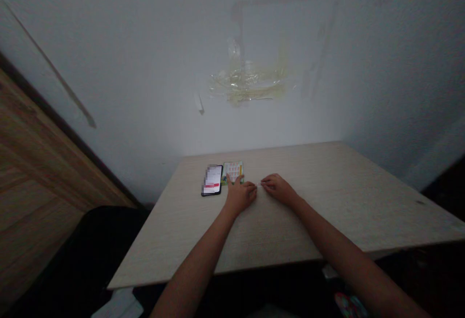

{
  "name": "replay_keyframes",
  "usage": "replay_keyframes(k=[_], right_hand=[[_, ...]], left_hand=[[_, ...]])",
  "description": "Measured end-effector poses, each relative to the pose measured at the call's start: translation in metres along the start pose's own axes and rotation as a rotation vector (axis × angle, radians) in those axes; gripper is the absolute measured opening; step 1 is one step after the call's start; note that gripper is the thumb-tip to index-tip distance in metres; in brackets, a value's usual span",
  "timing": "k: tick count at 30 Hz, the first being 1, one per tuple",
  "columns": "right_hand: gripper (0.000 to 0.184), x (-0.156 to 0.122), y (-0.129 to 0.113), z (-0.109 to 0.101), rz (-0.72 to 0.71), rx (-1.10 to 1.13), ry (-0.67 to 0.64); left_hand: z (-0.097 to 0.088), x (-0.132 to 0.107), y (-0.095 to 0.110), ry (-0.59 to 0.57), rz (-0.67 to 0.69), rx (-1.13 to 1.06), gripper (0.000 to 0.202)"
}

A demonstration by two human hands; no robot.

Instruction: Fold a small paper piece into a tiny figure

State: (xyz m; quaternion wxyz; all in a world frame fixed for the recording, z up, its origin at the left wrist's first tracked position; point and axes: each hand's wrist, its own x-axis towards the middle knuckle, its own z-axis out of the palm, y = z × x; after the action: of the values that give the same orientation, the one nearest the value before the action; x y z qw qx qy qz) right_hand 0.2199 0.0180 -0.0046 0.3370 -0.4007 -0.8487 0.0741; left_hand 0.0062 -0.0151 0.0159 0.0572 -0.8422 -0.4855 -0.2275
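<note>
My left hand [241, 196] rests on the table, its outer fingers at the lower edge of a small printed card or packet [233, 168]. The fingers on its right side are pinched together. A short way to the right, my right hand [278, 188] has its fingertips pressed together, facing the left ones. Between the two hands shows a tiny pale thing [258, 184], too small to name; the right fingertips touch it, and the left ones meet its other end. Beside the card, on the left, lies a phone [213, 180] with its screen lit.
The pale wooden table [345, 187] stands against a grey wall [145, 66]. Crumpled clear tape [250, 83] sticks to the wall above it. A wooden panel [32, 201] and a dark shape [98, 240] are at the left. Colourful cloth [348, 304] shows below the front edge.
</note>
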Motion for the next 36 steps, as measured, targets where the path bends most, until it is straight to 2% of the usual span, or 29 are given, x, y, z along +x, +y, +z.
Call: replay_keyframes(k=[6,17,28,36], right_hand=[[0.022,0.001,-0.001,0.001,-0.025,-0.109,0.01],[0.022,0.002,-0.005,-0.003,0.003,-0.104,-0.003],[0.024,0.001,0.0,0.001,-0.015,-0.107,-0.014],[0.021,0.0,0.004,0.006,0.039,-0.12,0.0]], left_hand=[[-0.002,0.0,0.003,0.035,-0.038,0.031,0.026],[-0.001,0.0,-0.003,0.069,-0.093,0.081,0.025],[0.007,-0.001,-0.007,0.074,-0.077,0.098,0.026],[0.006,0.002,-0.006,0.044,-0.047,0.058,0.03]])
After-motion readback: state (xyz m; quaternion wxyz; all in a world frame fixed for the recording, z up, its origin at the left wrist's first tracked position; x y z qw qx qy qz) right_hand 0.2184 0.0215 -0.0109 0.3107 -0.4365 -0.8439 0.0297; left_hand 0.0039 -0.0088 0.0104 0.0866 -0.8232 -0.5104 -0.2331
